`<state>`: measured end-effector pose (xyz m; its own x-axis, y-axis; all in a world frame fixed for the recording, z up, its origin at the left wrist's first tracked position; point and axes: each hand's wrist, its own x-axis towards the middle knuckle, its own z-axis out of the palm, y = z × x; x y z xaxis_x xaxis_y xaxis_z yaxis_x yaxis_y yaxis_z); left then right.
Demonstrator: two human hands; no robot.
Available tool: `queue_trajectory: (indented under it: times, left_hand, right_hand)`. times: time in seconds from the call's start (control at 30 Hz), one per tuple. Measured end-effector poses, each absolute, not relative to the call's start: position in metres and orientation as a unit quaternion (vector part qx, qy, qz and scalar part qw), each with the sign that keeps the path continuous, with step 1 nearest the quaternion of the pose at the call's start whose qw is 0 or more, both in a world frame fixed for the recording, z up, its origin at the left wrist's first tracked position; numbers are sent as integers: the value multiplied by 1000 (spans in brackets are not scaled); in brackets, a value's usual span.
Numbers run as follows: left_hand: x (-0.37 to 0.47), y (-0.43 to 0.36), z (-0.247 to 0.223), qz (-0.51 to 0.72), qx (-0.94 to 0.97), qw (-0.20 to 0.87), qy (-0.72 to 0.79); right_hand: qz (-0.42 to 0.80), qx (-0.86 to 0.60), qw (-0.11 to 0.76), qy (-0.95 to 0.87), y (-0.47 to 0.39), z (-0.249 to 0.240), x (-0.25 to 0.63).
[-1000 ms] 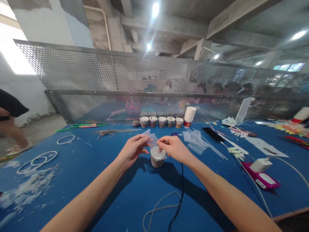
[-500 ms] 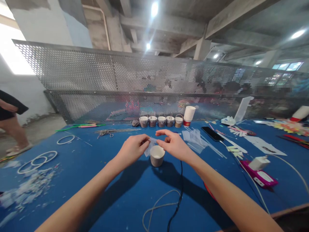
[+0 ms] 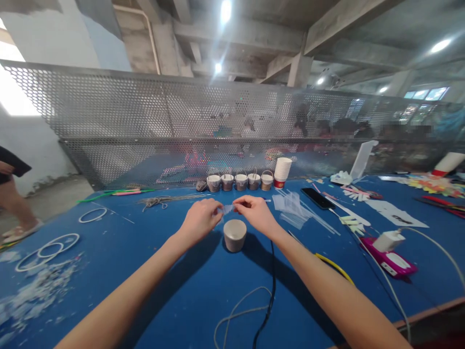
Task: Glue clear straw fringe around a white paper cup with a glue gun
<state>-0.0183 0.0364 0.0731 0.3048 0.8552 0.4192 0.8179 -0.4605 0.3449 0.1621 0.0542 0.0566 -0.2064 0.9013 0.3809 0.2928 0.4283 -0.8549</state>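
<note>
My left hand [image 3: 202,216] is closed in a pinch on one side of a small piece of clear plastic film [image 3: 227,209]. Opposite it, my right hand [image 3: 255,213] pinches the other side, so the film spans the gap between my fingertips. Just below and nearer to me, a small pale cup [image 3: 234,236] stands on the blue table, touched by neither hand. Its top looks greyish, and I cannot make out what is inside. More clear plastic sheets [image 3: 292,208] lie to the right of my right hand.
Several small buckets with handles [image 3: 241,182] line the back beside stacked paper cups [image 3: 282,172]. A phone [image 3: 318,198] and a magenta device [image 3: 390,259] with cables lie right. White rings [image 3: 49,249] and scraps [image 3: 43,286] lie left. A perforated metal screen [image 3: 145,111] stands behind.
My right hand's fingers have closed from a spread pose into a pinch on the film. Both hands have drawn slightly away from the cup. A yellow curved piece now shows beside my right forearm.
</note>
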Motion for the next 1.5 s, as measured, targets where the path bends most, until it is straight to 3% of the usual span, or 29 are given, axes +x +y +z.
queue_trajectory:
  times: [0.4, 1.03, 1.5]
  left_hand:
    - [-9, 60, 39, 327, 795, 195, 473]
    - [-7, 49, 33, 357, 767, 274, 458]
    - [-3, 33, 25, 362, 732, 314, 484]
  right_hand:
    - [374, -493, 378, -689, 64, 12, 174]
    - [293, -503, 452, -676, 39, 13, 173]
    - [326, -482, 454, -675, 29, 10, 171]
